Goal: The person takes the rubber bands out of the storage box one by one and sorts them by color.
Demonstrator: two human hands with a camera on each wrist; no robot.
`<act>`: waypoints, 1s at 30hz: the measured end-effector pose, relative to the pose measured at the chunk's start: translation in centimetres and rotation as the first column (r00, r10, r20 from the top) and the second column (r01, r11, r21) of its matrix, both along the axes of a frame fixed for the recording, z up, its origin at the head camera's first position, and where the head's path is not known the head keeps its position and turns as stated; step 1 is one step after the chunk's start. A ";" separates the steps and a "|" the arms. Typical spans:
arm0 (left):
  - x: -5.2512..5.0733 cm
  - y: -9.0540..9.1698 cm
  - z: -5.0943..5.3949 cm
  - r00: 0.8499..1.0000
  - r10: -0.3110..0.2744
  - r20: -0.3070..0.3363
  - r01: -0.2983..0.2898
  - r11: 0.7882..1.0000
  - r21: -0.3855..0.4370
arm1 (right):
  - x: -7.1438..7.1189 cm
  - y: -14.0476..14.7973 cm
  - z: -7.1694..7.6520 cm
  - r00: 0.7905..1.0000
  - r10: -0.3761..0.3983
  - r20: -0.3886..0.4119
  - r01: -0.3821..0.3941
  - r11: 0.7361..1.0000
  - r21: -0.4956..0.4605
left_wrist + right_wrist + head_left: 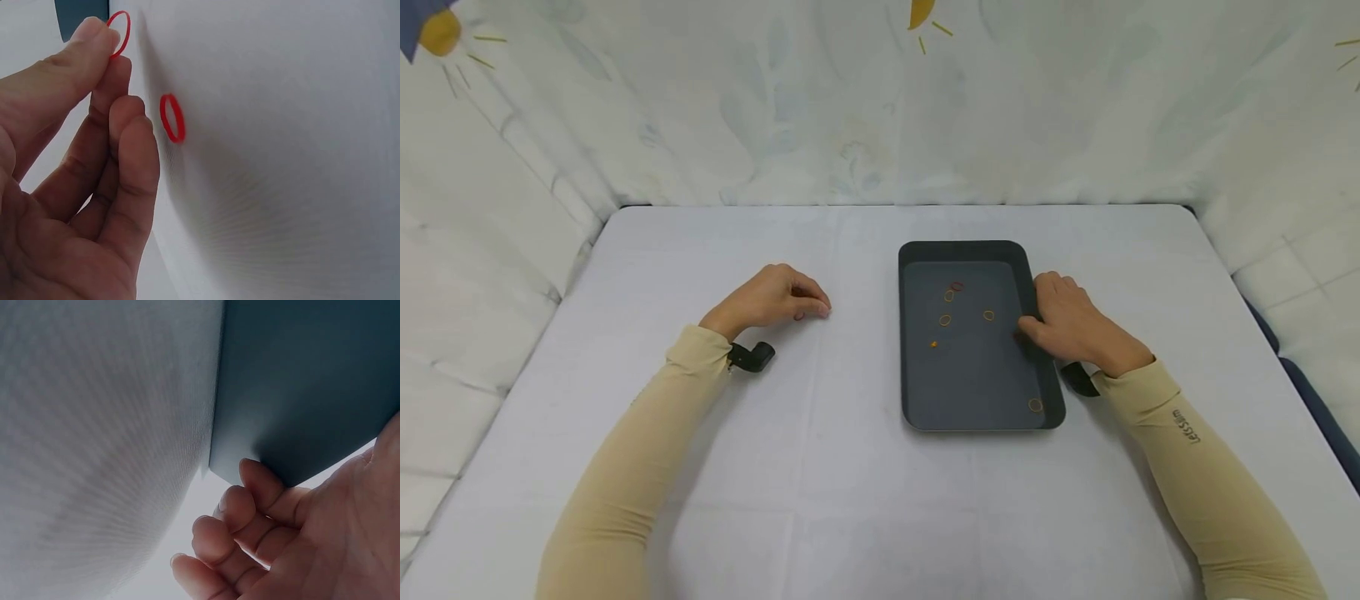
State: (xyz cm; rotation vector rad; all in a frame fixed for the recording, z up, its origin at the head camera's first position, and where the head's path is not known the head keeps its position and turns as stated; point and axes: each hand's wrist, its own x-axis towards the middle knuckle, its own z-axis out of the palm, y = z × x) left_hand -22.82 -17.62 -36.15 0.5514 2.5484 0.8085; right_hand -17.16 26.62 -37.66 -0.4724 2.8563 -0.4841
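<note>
- Farthest left, past the left hand, a white curtain with pale leaf prints point(512, 250) carries a printed yellow sun point(440, 33).
- Next comes a stretchy beige sleeve point(625, 467) on the left forearm, with a small black wrist device point(751, 357) just below the left hand.
- The left hand point(767, 298) pinches a thin red ring-shaped band point(129, 32) between thumb and index finger, its other fingers curled.
- Beneath those fingers, a second red ring-shaped band point(179, 119) is near the white cloth-covered table point(281, 125); whether it touches the cloth is hard to tell.
- Between the hands, nearer the right, sits a dark grey rectangular shallow tray point(977, 252). Inside are four thin yellow ring-shaped bands point(988, 320), a brownish-red band point(957, 289) and a tiny orange piece point(934, 344).
- The right hand point(1070, 325) grips the tray's right rim, thumb over the edge and fingers curled outside the wall.
- Behind the right wrist, a matching beige sleeve point(1210, 492) bears dark lettering near its cuff that appears to read "LetsSlim", running along the forearm.
</note>
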 end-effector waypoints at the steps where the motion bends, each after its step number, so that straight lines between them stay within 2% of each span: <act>1: 0.0 0.0 0.0 1.000 -0.002 0.002 0.002 1.000 -0.006 | 0.0 0.0 0.0 1.000 0.000 0.000 0.000 1.000 0.000; 9: -0.3 0.0 0.1 1.000 -0.022 0.015 0.023 0.999 -0.048 | 0.0 0.1 0.2 1.000 0.001 0.004 -0.001 1.000 0.001; 23: -0.3 -0.4 0.4 1.000 -0.004 -0.022 0.003 0.998 -0.064 | 0.1 0.0 0.1 1.000 -0.005 -0.004 0.005 1.000 0.002; 30: -0.5 -0.8 0.2 0.999 -0.019 -0.028 0.017 0.997 -0.075 | 0.0 0.0 -0.1 1.000 0.000 -0.009 0.000 1.000 0.001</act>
